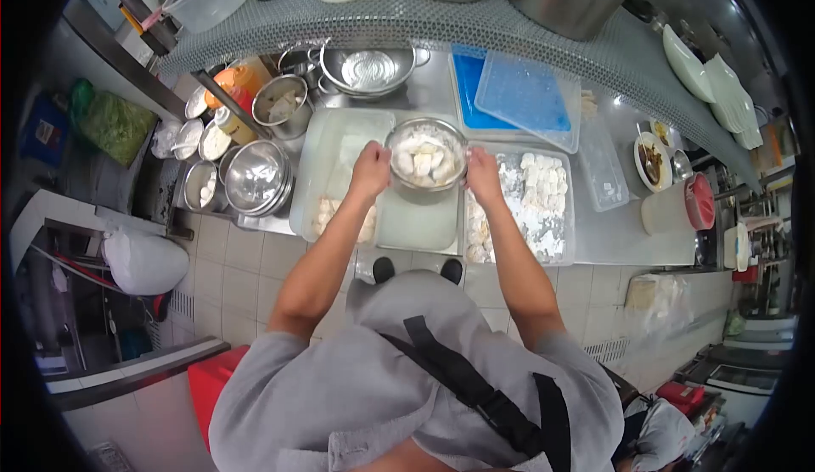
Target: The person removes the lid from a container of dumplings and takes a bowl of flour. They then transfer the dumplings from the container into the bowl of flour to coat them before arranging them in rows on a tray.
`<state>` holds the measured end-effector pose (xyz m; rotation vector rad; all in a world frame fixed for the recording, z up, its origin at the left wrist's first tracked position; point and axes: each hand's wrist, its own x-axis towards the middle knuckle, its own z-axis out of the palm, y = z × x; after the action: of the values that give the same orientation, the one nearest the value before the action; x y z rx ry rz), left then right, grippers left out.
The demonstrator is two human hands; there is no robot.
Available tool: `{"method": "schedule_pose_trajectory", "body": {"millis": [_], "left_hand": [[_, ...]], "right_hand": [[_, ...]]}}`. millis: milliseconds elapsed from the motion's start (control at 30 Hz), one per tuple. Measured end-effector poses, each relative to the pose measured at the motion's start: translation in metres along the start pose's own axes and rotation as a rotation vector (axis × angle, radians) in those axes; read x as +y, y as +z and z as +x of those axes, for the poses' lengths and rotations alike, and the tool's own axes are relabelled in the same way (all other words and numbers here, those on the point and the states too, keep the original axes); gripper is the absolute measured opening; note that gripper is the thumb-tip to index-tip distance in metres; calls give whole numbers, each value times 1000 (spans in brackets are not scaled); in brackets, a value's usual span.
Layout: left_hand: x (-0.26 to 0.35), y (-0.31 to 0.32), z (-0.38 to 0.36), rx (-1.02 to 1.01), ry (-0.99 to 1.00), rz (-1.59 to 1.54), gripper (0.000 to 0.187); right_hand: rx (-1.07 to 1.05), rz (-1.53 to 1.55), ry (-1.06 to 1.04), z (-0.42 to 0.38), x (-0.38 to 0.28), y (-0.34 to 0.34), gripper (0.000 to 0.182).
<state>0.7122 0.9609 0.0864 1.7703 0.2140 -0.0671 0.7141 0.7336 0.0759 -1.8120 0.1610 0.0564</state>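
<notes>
My left hand (371, 171) and my right hand (483, 177) grip opposite sides of a round metal bowl (427, 188), their fingers closed at its rim. Pale pieces dusted with white flour (427, 160) lie inside the bowl. It is held above a pale rectangular container (416, 230). To the left, a translucent plastic tub (306, 145) has pale lumps (344, 220) at its near end. On the right, a plastic tray (565, 255) carries floured pieces (543, 182) in rows and loose flour. My forearms cover parts of both.
Stacked metal bowls (256, 177) and a squeeze bottle (233, 124) stand at left. Behind are a metal colander (370, 94) and a blue container (467, 103) with clear lids (526, 90). An overhead shelf (373, 24) holds pots. A plate of food (652, 162) sits at right.
</notes>
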Motion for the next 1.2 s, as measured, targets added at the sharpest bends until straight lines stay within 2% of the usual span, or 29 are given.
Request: {"method": "schedule_pose_trajectory", "body": {"millis": [67,133,200,267,300,333,367,433,467,500,600,667,700,733,800,833,900,933,1000,1033,1067,1133,1200], "left_hand": [[8,-1,-4,24,-41,36,19],[20,-4,-11,40,117,0,19],[27,-13,-20,10,191,-53,19],[22,-11,-19,-20,262,-107,19],[9,-6,-15,-3,256,-63,16],[-4,-1,-14,17,245,-22,14],[-12,2,-9,10,232,-3,16],[-24,4,-5,14,193,54,18],[-34,6,0,22,139,112,20],[-42,7,3,52,216,169,21],[-40,10,-7,-3,101,80,21],[-38,10,-7,-14,50,75,20],[-38,10,-8,-29,-5,75,18],[-38,9,-8,-26,-8,68,18],[-36,8,-11,-42,5,52,19],[-38,8,-13,-36,-2,49,19],[-40,7,-9,-57,-33,19,19],[-42,7,-7,-51,-29,16,19],[-46,8,-7,-66,-100,23,21],[-44,9,-5,-65,-100,21,21],[-32,8,-3,-56,-65,60,20],[-5,2,-6,-46,-28,99,20],[25,-4,-4,-25,70,74,20]], "right_hand": [[-3,24,19,2,3,1,28],[40,42,-92,-9,-26,-4,27],[45,89,-132,-24,-54,-8,26],[122,203,-376,-33,-57,-6,25],[134,143,-391,-34,-56,-3,25],[127,139,-383,-24,-34,-4,25],[80,47,-287,-6,4,-5,25],[15,-21,-78,-7,4,-7,26],[12,-25,-91,-1,3,-8,26],[-24,20,-91,-4,8,-8,26],[-79,-18,-42,-3,24,-16,25],[87,-567,-407,7,39,-17,20],[151,-562,-297,0,16,-13,19],[147,-568,-298,-4,-3,-6,19],[288,-437,-501,-10,-28,6,21],[278,-439,-501,-13,-33,7,21],[427,-659,-435,-11,-42,10,26],[425,-659,-443,-1,-29,3,26],[-181,-795,30,18,-4,-13,33],[-188,-270,208,11,5,-9,39],[-188,-271,209,12,7,-8,39],[-123,-231,84,20,7,-6,38],[-69,-228,52,2,-45,-10,37]]}}
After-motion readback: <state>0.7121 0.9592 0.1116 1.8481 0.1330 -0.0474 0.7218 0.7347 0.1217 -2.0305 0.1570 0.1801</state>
